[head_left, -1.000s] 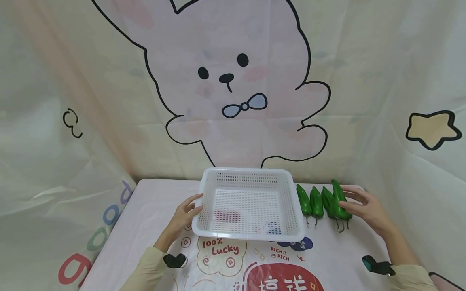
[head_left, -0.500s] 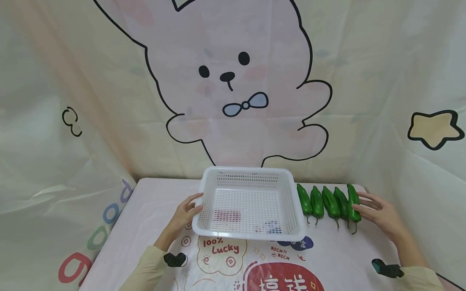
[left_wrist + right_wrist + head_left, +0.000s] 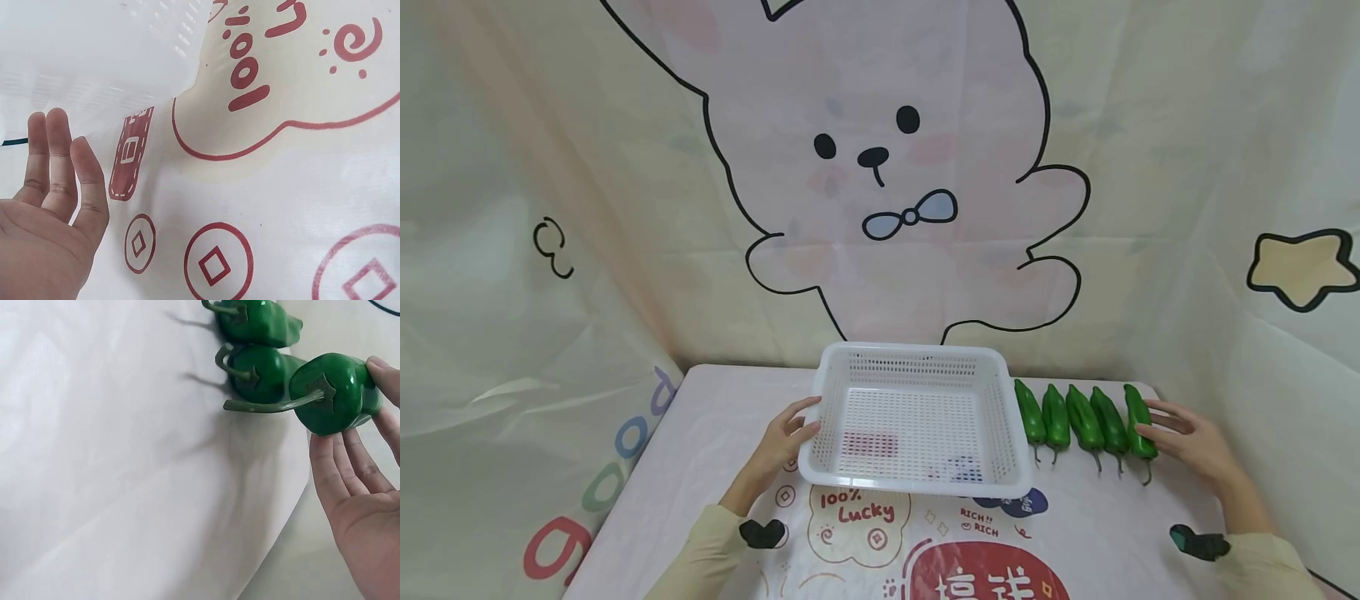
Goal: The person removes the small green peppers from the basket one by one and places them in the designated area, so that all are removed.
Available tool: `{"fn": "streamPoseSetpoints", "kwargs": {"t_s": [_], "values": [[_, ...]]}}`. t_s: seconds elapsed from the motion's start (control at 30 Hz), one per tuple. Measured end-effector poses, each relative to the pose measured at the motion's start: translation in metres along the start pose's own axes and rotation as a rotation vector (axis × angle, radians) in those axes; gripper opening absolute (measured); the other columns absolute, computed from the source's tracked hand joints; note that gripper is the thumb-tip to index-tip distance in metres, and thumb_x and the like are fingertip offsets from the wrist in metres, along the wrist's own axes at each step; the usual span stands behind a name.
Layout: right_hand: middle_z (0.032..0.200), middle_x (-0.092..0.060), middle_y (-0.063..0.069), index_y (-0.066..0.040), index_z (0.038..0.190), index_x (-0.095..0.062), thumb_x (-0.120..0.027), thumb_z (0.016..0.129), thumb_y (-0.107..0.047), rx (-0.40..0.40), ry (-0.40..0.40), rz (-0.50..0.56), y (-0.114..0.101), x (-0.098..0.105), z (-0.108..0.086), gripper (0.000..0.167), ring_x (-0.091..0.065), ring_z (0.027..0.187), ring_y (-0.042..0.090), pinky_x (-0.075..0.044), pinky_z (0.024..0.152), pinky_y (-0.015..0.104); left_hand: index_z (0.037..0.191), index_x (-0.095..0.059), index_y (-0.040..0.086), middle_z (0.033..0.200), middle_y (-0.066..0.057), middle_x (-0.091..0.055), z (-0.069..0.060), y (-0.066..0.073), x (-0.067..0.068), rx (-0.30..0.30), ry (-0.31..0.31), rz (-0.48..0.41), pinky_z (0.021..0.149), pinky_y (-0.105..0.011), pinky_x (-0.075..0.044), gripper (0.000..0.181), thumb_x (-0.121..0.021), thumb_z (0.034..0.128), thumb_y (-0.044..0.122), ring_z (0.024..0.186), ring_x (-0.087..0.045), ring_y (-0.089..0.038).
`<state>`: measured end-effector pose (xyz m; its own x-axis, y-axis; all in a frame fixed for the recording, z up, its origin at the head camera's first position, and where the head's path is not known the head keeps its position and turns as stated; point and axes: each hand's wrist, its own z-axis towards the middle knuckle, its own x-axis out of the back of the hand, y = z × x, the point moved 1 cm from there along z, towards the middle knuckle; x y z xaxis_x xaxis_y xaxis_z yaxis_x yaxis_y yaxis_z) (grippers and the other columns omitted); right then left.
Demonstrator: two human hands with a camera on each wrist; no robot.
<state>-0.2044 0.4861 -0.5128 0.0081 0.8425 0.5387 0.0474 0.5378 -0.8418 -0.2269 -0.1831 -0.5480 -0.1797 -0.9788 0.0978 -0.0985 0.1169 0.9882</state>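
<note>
A white perforated plastic basket [image 3: 917, 417] stands on the table. My left hand [image 3: 781, 446] is at its left side, fingertips touching the wall; in the left wrist view the fingers [image 3: 59, 147] are extended. Several green peppers lie in a row right of the basket, stems toward me, among them one pepper [image 3: 1030, 412] close beside the basket and another [image 3: 1108, 419] farther right. The rightmost green pepper [image 3: 1139, 422] is pinched between thumb and fingers of my right hand [image 3: 1198, 442]. In the right wrist view this pepper [image 3: 331, 394] is close to the camera, stem pointing left.
The table [image 3: 737, 392] has a white cover with red and blue prints. A fabric backdrop [image 3: 700, 317] with a cartoon figure rises behind it and at both sides. The table's right edge runs just past my right hand.
My right hand has carried its green pepper rightward, away from the pepper beside it. A gap now shows between these two. The left hand and the basket have stayed put.
</note>
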Motion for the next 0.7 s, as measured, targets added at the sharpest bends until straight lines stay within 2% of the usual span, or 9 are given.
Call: {"fn": "streamPoseSetpoints", "kwargs": {"t_s": [0.13, 0.23, 0.43, 0.7], "values": [[0.138, -0.047, 0.035, 0.008, 0.147, -0.042, -0.074, 0.096, -0.024, -0.022, -0.013, -0.018, 0.004, 0.001, 0.003, 0.068, -0.051, 0.095, -0.016, -0.054, 0.074, 0.022, 0.150, -0.050, 0.022, 0.132, -0.020, -0.057, 0.000, 0.000, 0.000, -0.002, -0.002, -0.003, 0.082, -0.045, -0.057, 0.053, -0.068, 0.1003, 0.022, 0.108, -0.064, -0.034], [0.142, -0.040, 0.041, 0.009, 0.148, -0.040, -0.073, 0.097, -0.026, -0.037, -0.028, -0.031, 0.008, 0.002, 0.006, 0.071, -0.047, 0.094, -0.018, -0.054, 0.073, 0.022, 0.150, -0.050, 0.022, 0.134, -0.020, -0.057, 0.000, 0.000, -0.001, -0.002, 0.002, 0.002, 0.082, -0.046, -0.057, 0.052, -0.067, 0.1010, 0.019, 0.109, -0.064, -0.035], [0.144, -0.040, 0.041, 0.008, 0.149, -0.040, -0.073, 0.096, -0.031, -0.073, -0.060, -0.043, 0.021, 0.004, 0.013, 0.073, -0.051, 0.092, -0.014, -0.055, 0.073, 0.028, 0.150, -0.050, 0.022, 0.134, -0.019, -0.057, 0.001, -0.001, -0.001, 0.004, 0.008, -0.003, 0.083, -0.046, -0.057, 0.053, -0.068, 0.0999, 0.022, 0.110, -0.064, -0.034], [0.141, -0.041, 0.042, 0.007, 0.146, -0.044, -0.074, 0.096, -0.030, -0.101, -0.063, -0.043, 0.030, 0.002, 0.015, 0.069, -0.049, 0.091, -0.014, -0.052, 0.072, 0.025, 0.150, -0.050, 0.022, 0.132, -0.018, -0.058, 0.001, -0.001, -0.001, 0.000, 0.007, -0.002, 0.083, -0.046, -0.057, 0.055, -0.070, 0.0984, 0.025, 0.110, -0.064, -0.034]]}}
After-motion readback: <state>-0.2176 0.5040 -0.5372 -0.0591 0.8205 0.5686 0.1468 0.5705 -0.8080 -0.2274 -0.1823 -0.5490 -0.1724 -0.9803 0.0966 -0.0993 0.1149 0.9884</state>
